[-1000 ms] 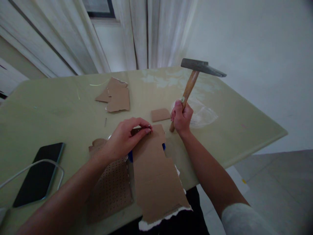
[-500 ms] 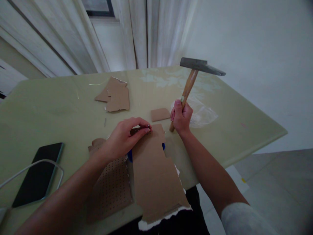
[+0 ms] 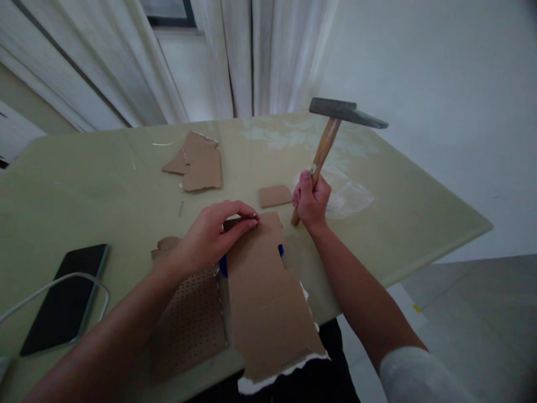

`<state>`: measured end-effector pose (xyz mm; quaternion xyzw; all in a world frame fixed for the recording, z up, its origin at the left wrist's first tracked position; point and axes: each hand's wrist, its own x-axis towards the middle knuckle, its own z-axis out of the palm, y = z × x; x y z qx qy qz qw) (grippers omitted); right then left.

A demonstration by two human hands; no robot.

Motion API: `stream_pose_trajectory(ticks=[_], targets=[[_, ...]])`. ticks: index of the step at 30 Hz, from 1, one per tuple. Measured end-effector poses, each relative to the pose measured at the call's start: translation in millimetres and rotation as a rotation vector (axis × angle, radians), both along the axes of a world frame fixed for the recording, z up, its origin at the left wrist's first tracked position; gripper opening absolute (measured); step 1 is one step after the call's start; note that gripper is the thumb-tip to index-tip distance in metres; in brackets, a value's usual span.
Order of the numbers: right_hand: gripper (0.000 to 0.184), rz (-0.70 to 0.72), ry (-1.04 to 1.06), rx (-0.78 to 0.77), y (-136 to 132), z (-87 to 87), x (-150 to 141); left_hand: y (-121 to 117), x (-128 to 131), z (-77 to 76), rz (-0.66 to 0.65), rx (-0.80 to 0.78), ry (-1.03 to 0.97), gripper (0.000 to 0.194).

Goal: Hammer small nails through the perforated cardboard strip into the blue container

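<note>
My right hand (image 3: 312, 198) is wrapped round the wooden handle of a hammer (image 3: 325, 146), held up above the table with its dark metal head at the top. The thumb and forefinger of my left hand (image 3: 222, 232) pinch a small nail (image 3: 255, 216) at the far left edge of a torn cardboard strip (image 3: 264, 296). Only the nail's top shows between the fingertips. The strip lies over something blue (image 3: 224, 266), mostly hidden, and its torn near end overhangs the table edge. A dark patch shows between my left thumb and forefinger; I cannot make out what it is.
On the table (image 3: 403, 212) lie a perforated cardboard piece (image 3: 195, 324), torn cardboard scraps (image 3: 203, 168), a small cardboard piece (image 3: 274, 196), a loose nail (image 3: 180, 209) and a clear plastic bag (image 3: 348, 196). A phone (image 3: 65, 299) with a white cable (image 3: 86, 275) is at left.
</note>
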<state>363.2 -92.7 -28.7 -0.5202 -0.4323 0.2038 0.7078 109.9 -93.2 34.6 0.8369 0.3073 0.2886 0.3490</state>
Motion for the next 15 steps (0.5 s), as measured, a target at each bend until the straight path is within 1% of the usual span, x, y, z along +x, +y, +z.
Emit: stream_pose_trajectory(ticks=[7, 15], targets=[[0.056, 0.015, 0.011, 0.026, -0.6, 0.3, 0.0, 0.1, -0.3, -0.1, -0.007, -0.022, 0.001, 0.019], [0.057, 0.007, 0.005, -0.003, -1.4, 0.4, -0.4, 0.4, 0.7, 1.1, -0.008, -0.013, 0.000, 0.021]])
